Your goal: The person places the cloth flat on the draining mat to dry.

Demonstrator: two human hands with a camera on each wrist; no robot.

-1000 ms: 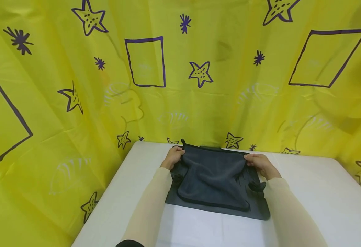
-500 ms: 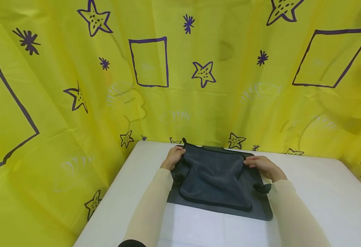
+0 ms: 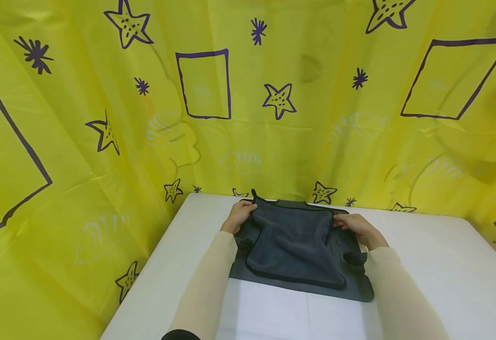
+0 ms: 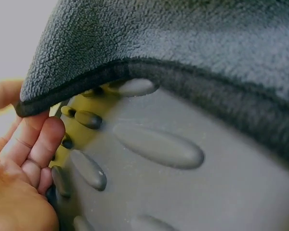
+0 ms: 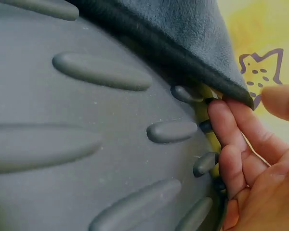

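A dark blue-grey fleece cloth [image 3: 292,241] with black edging lies rumpled over a dark grey mat [image 3: 269,284]. At its far left corner, where a small black loop stands up, my left hand [image 3: 239,216] pinches the edge. My right hand [image 3: 358,228] is at the far right corner of the cloth, fingertips at the edging. In the left wrist view, the lifted cloth [image 4: 159,33] arches over the mat's raised oval ridges [image 4: 159,147]. The right wrist view has the cloth corner [image 5: 202,53] resting at the fingers [image 5: 224,120], the thumb close beside it.
Mat and cloth are on a white table [image 3: 180,250] with rounded far corners. A yellow curtain [image 3: 248,141] printed with purple stars and frames hangs along the back and left. Dark straps or devices [image 3: 355,258] sit at both wrists.
The cloth's far right corner has shifted slightly left. My right fingers spread a little half a second ago and are now closer together at that corner. My left hand stays at its corner.
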